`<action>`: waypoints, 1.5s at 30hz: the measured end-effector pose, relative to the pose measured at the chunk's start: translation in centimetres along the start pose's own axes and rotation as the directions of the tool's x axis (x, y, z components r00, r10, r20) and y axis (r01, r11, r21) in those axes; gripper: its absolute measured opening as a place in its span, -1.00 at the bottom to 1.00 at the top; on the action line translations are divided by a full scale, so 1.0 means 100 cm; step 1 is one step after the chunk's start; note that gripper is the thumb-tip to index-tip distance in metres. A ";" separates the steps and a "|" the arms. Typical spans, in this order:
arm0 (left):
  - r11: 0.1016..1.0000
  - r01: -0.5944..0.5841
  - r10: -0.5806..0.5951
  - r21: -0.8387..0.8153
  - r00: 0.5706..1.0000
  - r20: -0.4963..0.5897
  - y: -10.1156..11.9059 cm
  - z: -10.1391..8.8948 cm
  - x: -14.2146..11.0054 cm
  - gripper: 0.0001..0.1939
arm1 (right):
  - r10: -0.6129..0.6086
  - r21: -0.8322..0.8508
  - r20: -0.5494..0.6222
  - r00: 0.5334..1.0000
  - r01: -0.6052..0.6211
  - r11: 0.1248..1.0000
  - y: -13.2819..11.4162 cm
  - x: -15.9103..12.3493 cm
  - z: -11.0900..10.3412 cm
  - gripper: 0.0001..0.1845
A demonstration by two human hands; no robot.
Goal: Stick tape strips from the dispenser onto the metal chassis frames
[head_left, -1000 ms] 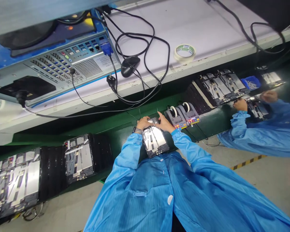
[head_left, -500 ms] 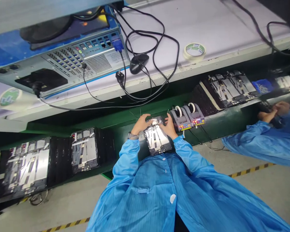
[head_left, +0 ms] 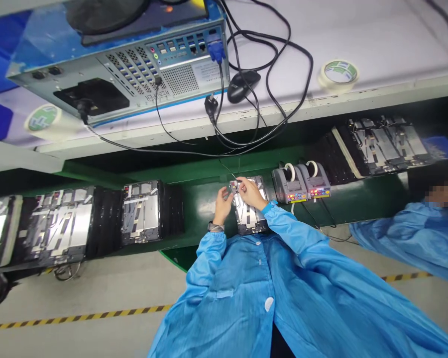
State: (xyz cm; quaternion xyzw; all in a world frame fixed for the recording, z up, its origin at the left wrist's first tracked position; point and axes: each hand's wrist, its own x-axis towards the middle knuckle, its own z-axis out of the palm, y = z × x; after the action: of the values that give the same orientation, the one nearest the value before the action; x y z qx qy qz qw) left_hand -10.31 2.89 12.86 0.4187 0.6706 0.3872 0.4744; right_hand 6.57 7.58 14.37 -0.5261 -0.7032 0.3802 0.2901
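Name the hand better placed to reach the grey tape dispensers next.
Likely the right hand: it is over the open device, nearer the tape dispensers. The left hand is by the device's left edge, farther away.

The device is silver-black, bench green, floor tape yellow-black striped.

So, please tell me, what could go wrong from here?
The right hand is over the upper part of the open tablet-like device, whose inside is exposed, so a slip could scratch or loosen something.
The device's near end lies close to the front edge of the green workbench, by the blue coat; leaning in might nudge it.
Black cables hang over the edge of the white shelf; a snag might drag the mouse among them.
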 end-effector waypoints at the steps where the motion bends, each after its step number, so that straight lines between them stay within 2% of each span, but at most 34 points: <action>1: 1.000 0.014 -0.015 -0.014 1.000 -0.025 -0.001 0.007 -0.001 -0.57 | 0.001 0.006 0.010 1.000 -0.001 1.000 -0.001 0.004 -0.001 -0.40; 4: 0.999 0.046 -0.047 -0.030 0.997 -0.055 -0.003 0.020 -0.002 -0.63 | 0.026 0.036 0.052 0.998 -0.028 0.999 -0.004 0.015 -0.005 -0.34; 8: 0.997 0.051 -0.053 -0.058 0.998 -0.046 -0.006 0.025 -0.001 -0.68 | 0.032 0.045 0.077 0.997 -0.036 0.998 -0.002 0.024 -0.004 -0.28; 15: 0.999 0.036 -0.038 -0.015 0.992 -0.124 -0.007 0.033 0.000 -0.73 | -0.048 0.035 0.021 0.999 0.048 0.998 -0.004 0.017 0.002 -0.27; 19: 0.999 0.031 -0.026 0.034 0.990 -0.136 -0.006 0.035 0.001 -0.76 | -0.150 0.022 0.106 0.983 0.149 0.989 -0.009 0.016 -0.002 -0.28; 22: 0.997 0.052 -0.045 0.051 0.990 -0.135 -0.006 0.033 0.004 -0.74 | -0.150 -0.028 0.149 0.977 0.156 0.987 -0.009 0.018 -0.005 -0.30; 29: 0.998 0.058 -0.056 0.017 0.992 -0.114 -0.008 0.029 0.011 -0.74 | -0.101 -0.026 0.126 0.987 0.105 0.994 -0.001 0.013 -0.008 -0.34; 32: 0.997 0.071 -0.069 0.019 0.992 -0.106 -0.008 0.027 0.012 -0.73 | -0.088 0.002 0.077 0.993 0.088 0.996 -0.004 0.008 -0.010 -0.37; 34: 0.997 0.079 -0.076 0.018 0.992 -0.098 -0.007 0.026 0.013 -0.73 | -0.061 0.064 0.008 0.998 0.061 0.996 -0.009 0.002 -0.012 -0.44; 36: 0.997 0.078 -0.076 0.026 0.993 -0.086 -0.006 0.025 0.013 -0.71 | 0.034 0.218 -0.040 0.999 -0.024 0.976 -0.016 -0.006 -0.013 -0.52; 38: 0.997 0.066 -0.063 0.037 0.995 -0.077 -0.004 0.024 0.012 -0.70 | 0.184 0.477 0.029 0.982 -0.175 0.861 -0.023 -0.016 -0.012 -0.57; 40: 0.999 0.030 -0.028 0.023 0.997 -0.074 -0.002 0.024 0.011 -0.68 | 0.285 0.711 0.197 0.938 -0.337 0.617 -0.028 -0.027 -0.009 -0.56; 42: 1.000 -0.030 0.030 -0.005 0.996 -0.085 -0.001 0.025 0.009 -0.61 | 0.318 0.824 0.330 0.889 -0.435 0.362 -0.031 -0.036 -0.004 -0.52; 43: 0.998 -0.065 0.064 -0.010 0.993 -0.094 0.000 0.025 0.007 -0.57 | 0.325 0.848 0.368 0.871 -0.458 0.267 -0.032 -0.039 -0.001 -0.51; 45: 0.992 -0.122 0.123 0.013 0.987 -0.108 0.001 0.025 0.005 -0.49 | 0.338 0.865 0.412 0.846 -0.480 0.145 -0.033 -0.044 0.003 -0.53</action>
State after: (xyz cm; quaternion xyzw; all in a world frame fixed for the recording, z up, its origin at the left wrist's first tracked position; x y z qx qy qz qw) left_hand -8.00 3.72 12.14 0.4388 0.6696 0.4358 0.4113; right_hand 5.83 2.79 16.91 -0.3921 -0.1788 0.8152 0.3870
